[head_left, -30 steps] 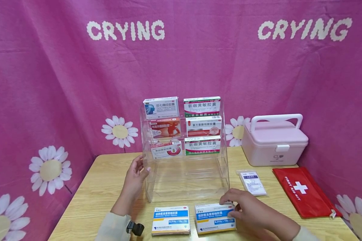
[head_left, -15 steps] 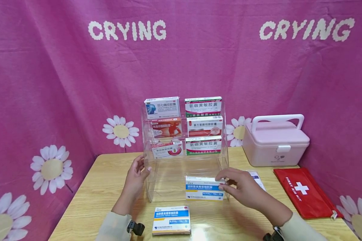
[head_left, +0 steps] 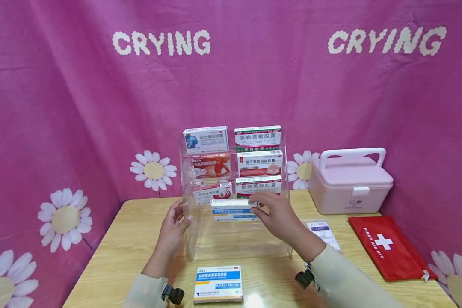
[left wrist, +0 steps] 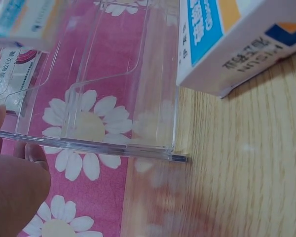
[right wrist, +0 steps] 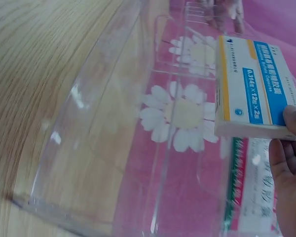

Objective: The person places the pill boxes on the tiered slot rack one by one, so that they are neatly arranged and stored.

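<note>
My right hand [head_left: 273, 214] pinches one end of a white-and-blue medicine box [head_left: 232, 211], thumb on its front face, in front of the clear display stand [head_left: 238, 252]. In the right wrist view the medicine box [right wrist: 254, 84] is apart from the table, near the stand's middle tier. My left hand [head_left: 172, 229] grips the stand's left side edge; in the left wrist view the thumb and fingers of the left hand [left wrist: 17, 182] lie on either side of that clear edge. A second white-and-blue medicine box [head_left: 218, 284] lies on the table before the stand.
Several medicine boxes [head_left: 259, 164] fill the stand's upper three tiers in two columns. To the right are a pink lidded case [head_left: 350, 188], a red first aid pouch [head_left: 386, 248] and a small white packet [head_left: 323, 234]. A pink curtain [head_left: 231, 85] hangs behind the wooden table [head_left: 115, 256].
My right hand has lifted the right-hand white-and-blue box from the table, carrying it up and leftward to the stand's middle. My left hand stays on the stand's side.
</note>
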The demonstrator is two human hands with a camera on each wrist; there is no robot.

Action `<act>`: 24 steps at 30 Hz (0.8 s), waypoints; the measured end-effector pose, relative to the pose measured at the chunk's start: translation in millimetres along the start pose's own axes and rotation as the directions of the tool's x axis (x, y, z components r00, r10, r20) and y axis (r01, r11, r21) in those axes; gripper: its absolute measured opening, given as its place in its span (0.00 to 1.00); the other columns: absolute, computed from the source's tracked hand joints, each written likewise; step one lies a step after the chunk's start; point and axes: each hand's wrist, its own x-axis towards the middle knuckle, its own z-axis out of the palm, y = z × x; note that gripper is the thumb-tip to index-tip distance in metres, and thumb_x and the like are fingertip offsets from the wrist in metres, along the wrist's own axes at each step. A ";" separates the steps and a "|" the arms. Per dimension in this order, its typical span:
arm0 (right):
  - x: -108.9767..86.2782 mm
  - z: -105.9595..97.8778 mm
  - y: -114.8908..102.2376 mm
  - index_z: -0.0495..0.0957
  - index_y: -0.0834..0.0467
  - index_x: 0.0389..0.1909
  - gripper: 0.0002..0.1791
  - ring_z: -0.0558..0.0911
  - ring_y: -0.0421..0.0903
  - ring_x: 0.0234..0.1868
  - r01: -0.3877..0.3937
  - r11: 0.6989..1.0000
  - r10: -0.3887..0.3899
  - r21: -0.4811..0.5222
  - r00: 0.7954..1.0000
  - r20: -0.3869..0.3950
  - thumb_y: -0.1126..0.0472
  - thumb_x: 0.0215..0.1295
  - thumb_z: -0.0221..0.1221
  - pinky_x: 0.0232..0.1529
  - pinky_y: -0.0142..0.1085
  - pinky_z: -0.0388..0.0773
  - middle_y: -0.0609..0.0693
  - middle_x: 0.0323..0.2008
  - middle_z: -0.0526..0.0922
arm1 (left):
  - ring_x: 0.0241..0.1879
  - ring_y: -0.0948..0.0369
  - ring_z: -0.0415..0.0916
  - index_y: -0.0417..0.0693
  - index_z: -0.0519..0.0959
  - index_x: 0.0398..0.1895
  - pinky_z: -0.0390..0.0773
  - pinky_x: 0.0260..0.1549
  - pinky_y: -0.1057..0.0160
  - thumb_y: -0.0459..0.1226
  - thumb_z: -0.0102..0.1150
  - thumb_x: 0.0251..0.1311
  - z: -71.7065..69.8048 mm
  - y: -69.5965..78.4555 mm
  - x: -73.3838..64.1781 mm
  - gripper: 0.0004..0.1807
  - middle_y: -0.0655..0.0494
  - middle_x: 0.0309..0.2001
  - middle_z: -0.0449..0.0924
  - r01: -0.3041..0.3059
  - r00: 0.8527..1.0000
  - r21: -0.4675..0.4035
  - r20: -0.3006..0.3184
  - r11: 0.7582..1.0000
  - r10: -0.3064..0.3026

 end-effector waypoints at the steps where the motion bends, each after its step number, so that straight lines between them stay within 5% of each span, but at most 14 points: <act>1: 2.6 4.4 -0.2 0.88 0.50 0.50 0.12 0.88 0.47 0.55 -0.002 1.000 0.002 -0.002 1.000 0.010 0.65 0.68 0.74 0.56 0.46 0.90 0.47 0.54 0.90 | 0.75 0.46 0.62 0.44 0.62 0.83 0.75 0.54 0.81 0.24 0.56 0.78 -0.3 -0.3 -0.3 0.34 0.37 0.75 0.65 0.002 1.000 0.001 -0.003 1.000 -0.002; 14: 14.5 46.7 -9.1 0.89 0.52 0.53 0.11 0.88 0.48 0.58 -0.082 0.996 0.084 -0.031 0.995 0.054 0.62 0.73 0.71 0.58 0.43 0.89 0.48 0.56 0.89 | 0.78 0.46 0.61 0.45 0.61 0.84 0.73 0.56 0.82 0.25 0.55 0.79 -0.3 -0.9 -0.5 0.34 0.38 0.77 0.64 0.011 1.000 0.005 -0.003 1.000 -0.011; 24: 18.0 67.7 -21.8 0.89 0.53 0.55 0.12 0.86 0.51 0.62 -0.038 0.996 0.040 -0.079 0.999 0.022 0.63 0.73 0.71 0.64 0.44 0.86 0.51 0.58 0.88 | 0.73 0.50 0.63 0.43 0.61 0.83 0.74 0.56 0.81 0.24 0.57 0.77 -0.9 -2.3 1.5 0.35 0.39 0.74 0.65 -0.002 1.000 0.000 -0.013 1.000 0.002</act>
